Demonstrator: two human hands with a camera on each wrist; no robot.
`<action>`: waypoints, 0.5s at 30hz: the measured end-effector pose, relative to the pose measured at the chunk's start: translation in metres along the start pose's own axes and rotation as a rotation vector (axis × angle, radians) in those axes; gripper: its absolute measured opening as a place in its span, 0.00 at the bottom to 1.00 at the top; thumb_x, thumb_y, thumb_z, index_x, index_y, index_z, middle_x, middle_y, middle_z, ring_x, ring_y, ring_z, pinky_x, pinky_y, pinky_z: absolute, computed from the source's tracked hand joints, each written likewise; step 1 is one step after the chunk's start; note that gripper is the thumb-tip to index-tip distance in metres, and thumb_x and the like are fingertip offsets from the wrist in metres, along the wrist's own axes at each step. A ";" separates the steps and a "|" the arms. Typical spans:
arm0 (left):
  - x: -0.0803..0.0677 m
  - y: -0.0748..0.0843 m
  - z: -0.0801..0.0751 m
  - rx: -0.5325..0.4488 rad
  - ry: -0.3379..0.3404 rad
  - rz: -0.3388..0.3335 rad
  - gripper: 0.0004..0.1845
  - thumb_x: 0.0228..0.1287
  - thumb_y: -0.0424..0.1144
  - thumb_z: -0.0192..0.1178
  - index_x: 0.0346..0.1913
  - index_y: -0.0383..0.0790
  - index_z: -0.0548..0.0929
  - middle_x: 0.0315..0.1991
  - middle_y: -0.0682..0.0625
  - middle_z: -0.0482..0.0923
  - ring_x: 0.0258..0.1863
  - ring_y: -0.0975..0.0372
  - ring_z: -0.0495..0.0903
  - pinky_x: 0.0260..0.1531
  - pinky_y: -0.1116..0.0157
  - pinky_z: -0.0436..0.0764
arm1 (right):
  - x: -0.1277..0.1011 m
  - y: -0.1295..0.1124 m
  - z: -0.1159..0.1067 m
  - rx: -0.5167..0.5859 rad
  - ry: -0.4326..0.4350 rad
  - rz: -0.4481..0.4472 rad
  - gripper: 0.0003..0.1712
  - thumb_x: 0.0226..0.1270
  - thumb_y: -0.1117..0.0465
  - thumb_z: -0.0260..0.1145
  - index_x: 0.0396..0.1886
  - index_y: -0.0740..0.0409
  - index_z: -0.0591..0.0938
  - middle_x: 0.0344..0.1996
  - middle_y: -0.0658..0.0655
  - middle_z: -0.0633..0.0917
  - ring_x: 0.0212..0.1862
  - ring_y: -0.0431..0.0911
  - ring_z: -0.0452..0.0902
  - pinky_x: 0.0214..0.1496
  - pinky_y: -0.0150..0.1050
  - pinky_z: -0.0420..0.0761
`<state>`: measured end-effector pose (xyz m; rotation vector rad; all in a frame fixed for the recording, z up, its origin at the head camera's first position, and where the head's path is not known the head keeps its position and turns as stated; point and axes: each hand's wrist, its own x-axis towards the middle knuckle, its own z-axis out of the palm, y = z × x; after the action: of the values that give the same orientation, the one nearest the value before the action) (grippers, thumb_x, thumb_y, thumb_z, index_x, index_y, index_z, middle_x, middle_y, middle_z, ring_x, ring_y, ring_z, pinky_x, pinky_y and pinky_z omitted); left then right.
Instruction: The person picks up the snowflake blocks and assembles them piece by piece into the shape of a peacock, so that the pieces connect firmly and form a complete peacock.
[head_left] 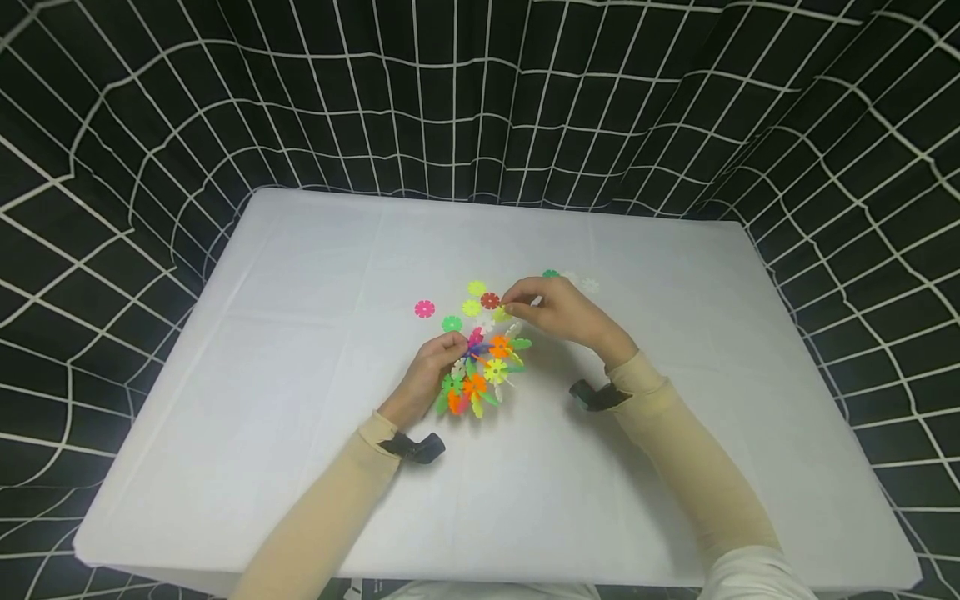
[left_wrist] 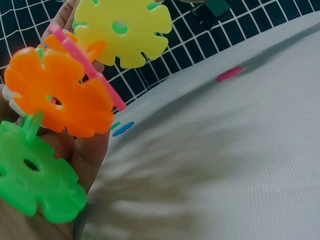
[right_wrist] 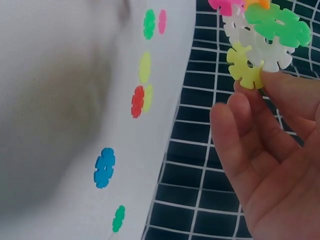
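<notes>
A cluster of interlocked plastic snowflake discs (head_left: 483, 371), orange, green, yellow, pink and white, stands just above the white table (head_left: 300, 400). My left hand (head_left: 450, 346) grips it from the left side. The left wrist view shows the cluster's orange disc (left_wrist: 60, 92), yellow disc (left_wrist: 122, 30) and green disc (left_wrist: 35, 177) close up against my palm. My right hand (head_left: 513, 304) reaches in from the right. Its fingertips (right_wrist: 272, 80) pinch a pale yellow disc (right_wrist: 244, 67) at the cluster's far end, beside white and green discs.
Loose discs lie on the table beyond the cluster: pink (head_left: 424, 308), green (head_left: 452, 323), yellow (head_left: 477, 288), red (head_left: 490, 300), another green (head_left: 551, 273) and a white one (head_left: 590, 286). A blue disc (right_wrist: 104, 167) lies there too. Black netting with white lines surrounds the table.
</notes>
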<state>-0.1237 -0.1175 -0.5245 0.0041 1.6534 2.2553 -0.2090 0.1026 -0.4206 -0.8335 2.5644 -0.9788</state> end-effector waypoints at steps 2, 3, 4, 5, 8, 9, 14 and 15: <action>0.000 -0.001 -0.001 0.003 -0.003 -0.002 0.07 0.75 0.36 0.49 0.38 0.40 0.76 0.36 0.55 0.73 0.39 0.63 0.72 0.39 0.73 0.75 | 0.000 0.000 0.000 -0.001 0.002 0.000 0.09 0.71 0.60 0.67 0.48 0.54 0.87 0.42 0.52 0.89 0.45 0.45 0.82 0.47 0.42 0.83; 0.000 -0.001 -0.001 0.005 -0.004 -0.002 0.07 0.75 0.37 0.49 0.38 0.40 0.76 0.36 0.55 0.73 0.39 0.63 0.72 0.38 0.73 0.74 | 0.000 0.000 0.000 0.003 0.001 0.002 0.09 0.71 0.60 0.67 0.48 0.54 0.87 0.42 0.52 0.89 0.45 0.45 0.82 0.47 0.42 0.84; 0.000 -0.001 -0.001 0.006 -0.004 -0.002 0.07 0.75 0.37 0.49 0.38 0.40 0.76 0.36 0.55 0.73 0.39 0.64 0.72 0.38 0.73 0.74 | 0.000 0.000 0.000 0.005 -0.003 0.006 0.09 0.71 0.60 0.67 0.48 0.54 0.87 0.41 0.52 0.89 0.44 0.45 0.82 0.47 0.42 0.84; 0.000 -0.001 -0.001 0.009 -0.004 -0.001 0.08 0.75 0.37 0.49 0.38 0.40 0.76 0.36 0.55 0.73 0.38 0.64 0.72 0.37 0.74 0.74 | 0.000 -0.001 0.000 0.011 -0.009 0.010 0.09 0.71 0.60 0.67 0.48 0.54 0.87 0.41 0.53 0.89 0.44 0.46 0.82 0.47 0.42 0.85; 0.000 -0.001 -0.001 0.015 -0.002 0.000 0.07 0.74 0.37 0.49 0.38 0.40 0.76 0.35 0.55 0.73 0.38 0.64 0.72 0.36 0.74 0.74 | 0.001 -0.002 0.001 0.052 -0.037 0.031 0.10 0.72 0.61 0.66 0.49 0.56 0.86 0.41 0.55 0.89 0.40 0.51 0.85 0.44 0.42 0.88; 0.000 -0.001 -0.001 0.017 -0.003 -0.001 0.07 0.74 0.37 0.49 0.38 0.40 0.76 0.35 0.55 0.73 0.37 0.64 0.72 0.36 0.74 0.74 | 0.001 -0.002 0.002 0.064 -0.046 0.039 0.10 0.72 0.62 0.66 0.49 0.57 0.86 0.41 0.56 0.89 0.38 0.52 0.86 0.44 0.43 0.88; 0.000 0.000 -0.001 0.043 -0.001 0.007 0.08 0.75 0.37 0.48 0.38 0.41 0.76 0.35 0.55 0.72 0.38 0.64 0.72 0.37 0.74 0.74 | 0.000 -0.004 0.005 0.056 -0.045 0.030 0.09 0.71 0.62 0.67 0.48 0.57 0.87 0.42 0.55 0.89 0.39 0.50 0.85 0.44 0.40 0.88; -0.001 0.000 -0.001 0.058 -0.001 0.010 0.08 0.75 0.37 0.48 0.38 0.41 0.76 0.35 0.55 0.72 0.38 0.64 0.71 0.38 0.73 0.74 | 0.000 -0.004 0.005 0.046 -0.041 0.014 0.09 0.71 0.63 0.67 0.48 0.56 0.87 0.42 0.55 0.89 0.39 0.48 0.84 0.44 0.40 0.87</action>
<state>-0.1231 -0.1185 -0.5246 0.0278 1.7218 2.2130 -0.2049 0.0978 -0.4221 -0.8130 2.5003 -1.0028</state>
